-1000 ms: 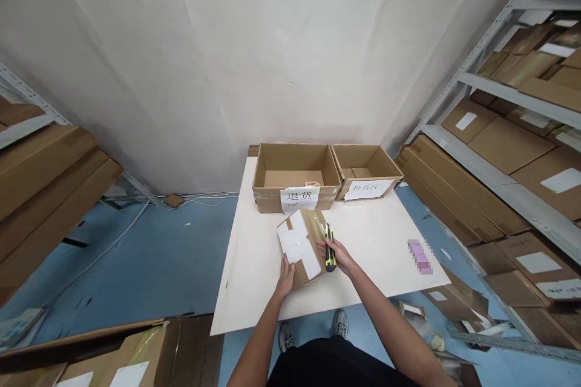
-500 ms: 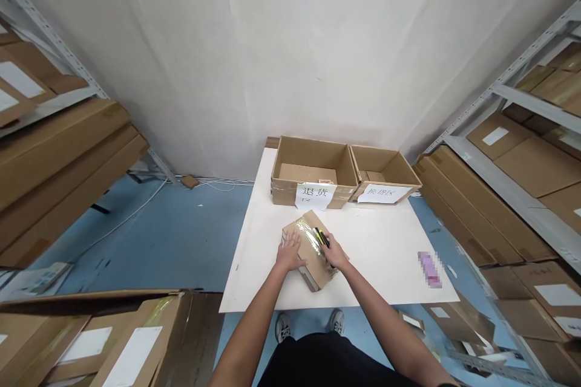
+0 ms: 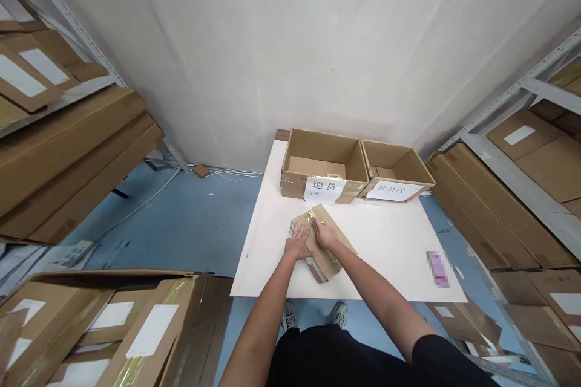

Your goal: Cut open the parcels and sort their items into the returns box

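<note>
Cardboard parcel (image 3: 322, 263) pinned flat, box cutter (image 3: 312, 221) held close by

Taped parcel is set mid-table (image 3: 390, 248), nr the front edge. Left hand (image 3: 298, 242) is spread flat on its top. Right hand (image 3: 325, 234) is closed round the box cutter at the tape seam, just beside the left hand. Risk: w/ a slip, that hand could be cut, or contents scored.

The parcel (image 3: 323, 214) is brown cardboard with glossy tape; the utility knife (image 3: 313, 220) shows yellow. The table (image 3: 390, 242) is white. 2 brown cartons (image 3: 318, 148) bear white labels (image 3: 327, 188) with black characters. The floor (image 3: 195, 224) is blue, the wall (image 3: 295, 42) white.
</note>
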Tool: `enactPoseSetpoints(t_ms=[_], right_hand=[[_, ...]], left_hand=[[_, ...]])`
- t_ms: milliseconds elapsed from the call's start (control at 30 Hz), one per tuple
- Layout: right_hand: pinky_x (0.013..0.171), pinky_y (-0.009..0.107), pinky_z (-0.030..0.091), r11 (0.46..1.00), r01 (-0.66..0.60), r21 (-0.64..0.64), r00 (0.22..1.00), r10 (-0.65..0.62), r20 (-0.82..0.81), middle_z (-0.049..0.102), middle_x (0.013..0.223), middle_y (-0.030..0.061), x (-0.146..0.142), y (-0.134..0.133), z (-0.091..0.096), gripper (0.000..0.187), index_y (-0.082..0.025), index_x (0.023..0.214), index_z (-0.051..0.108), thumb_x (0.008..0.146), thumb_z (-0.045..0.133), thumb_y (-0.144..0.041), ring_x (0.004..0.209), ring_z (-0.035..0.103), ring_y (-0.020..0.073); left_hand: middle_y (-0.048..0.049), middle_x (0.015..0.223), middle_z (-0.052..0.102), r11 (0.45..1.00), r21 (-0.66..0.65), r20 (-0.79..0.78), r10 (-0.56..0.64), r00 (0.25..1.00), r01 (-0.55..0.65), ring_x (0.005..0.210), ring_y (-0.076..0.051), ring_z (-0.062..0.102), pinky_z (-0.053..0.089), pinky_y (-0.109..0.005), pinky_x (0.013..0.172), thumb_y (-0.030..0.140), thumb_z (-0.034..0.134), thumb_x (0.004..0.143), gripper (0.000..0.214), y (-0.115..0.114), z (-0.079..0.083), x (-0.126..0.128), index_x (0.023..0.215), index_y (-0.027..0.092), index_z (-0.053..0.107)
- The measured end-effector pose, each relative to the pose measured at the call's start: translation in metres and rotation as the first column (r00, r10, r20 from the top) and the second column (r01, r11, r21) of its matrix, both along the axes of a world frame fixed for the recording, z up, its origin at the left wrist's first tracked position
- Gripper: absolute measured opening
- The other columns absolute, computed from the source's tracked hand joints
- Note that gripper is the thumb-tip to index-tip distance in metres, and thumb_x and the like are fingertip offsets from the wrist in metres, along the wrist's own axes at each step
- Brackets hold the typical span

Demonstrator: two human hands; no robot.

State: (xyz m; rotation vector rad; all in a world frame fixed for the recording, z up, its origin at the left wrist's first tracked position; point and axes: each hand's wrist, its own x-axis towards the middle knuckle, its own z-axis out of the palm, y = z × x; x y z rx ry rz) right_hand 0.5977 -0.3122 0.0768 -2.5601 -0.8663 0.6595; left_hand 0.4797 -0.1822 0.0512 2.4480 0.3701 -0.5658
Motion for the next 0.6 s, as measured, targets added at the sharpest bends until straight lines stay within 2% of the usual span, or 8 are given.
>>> enactPoseSetpoints(t_ms=[167,367,467,600], right_hand=[[0.097,0.038,0.045,0.997,0.058,0.049,0.997,-0.055,-0.056,0.075,0.116,0.0088,-0.010,-0.023,-0.003,0.064,-0.031,0.152,0.052,0.090,0.067,-0.034,0.105,0.067,0.0286],[0.095,0.043,0.046,0.995,0.095,-0.009,0.994,-0.095,-0.052,0.076,0.106,0.0131,-0.020,-0.034,0.004,0.073,-0.026,0.146,0.057,0.078,0.079,-0.038,0.107,0.068,0.0345],[0.095,0.045,0.046,0.992,0.120,-0.046,0.991,-0.123,-0.062,0.076,0.104,0.0138,-0.030,-0.045,0.002,0.066,-0.024,0.143,0.059,0.080,0.077,-0.037,0.107,0.068,0.0355],[0.092,0.047,0.047,0.983,0.181,-0.018,0.983,-0.181,-0.020,0.076,0.096,0.0154,-0.051,-0.073,-0.002,0.053,-0.020,0.135,0.064,0.084,0.072,-0.033,0.102,0.069,0.0378]], left_hand=[[-0.0028,0.174,-0.010,1.000,-0.002,-0.008,-0.001,1.000,0.001,0.158,-0.034,-0.019,0.037,-0.055,0.117,0.077,0.065,0.067,0.124,0.000,0.005,-0.001,0.167,0.024,0.013],[-0.0015,0.174,-0.008,1.000,0.019,-0.015,0.014,1.000,-0.014,0.159,-0.034,-0.018,0.039,-0.055,0.116,0.076,0.064,0.069,0.121,-0.001,0.010,-0.003,0.167,0.027,0.014],[-0.0002,0.175,-0.005,0.999,0.021,0.000,0.024,1.000,-0.024,0.160,-0.032,-0.016,0.040,-0.051,0.115,0.077,0.063,0.070,0.118,-0.001,0.009,-0.004,0.167,0.028,0.017],[0.0001,0.175,-0.004,0.999,0.032,0.018,0.039,0.999,-0.039,0.160,-0.034,-0.014,0.041,-0.049,0.114,0.078,0.063,0.070,0.118,0.000,0.005,-0.004,0.167,0.027,0.018]])
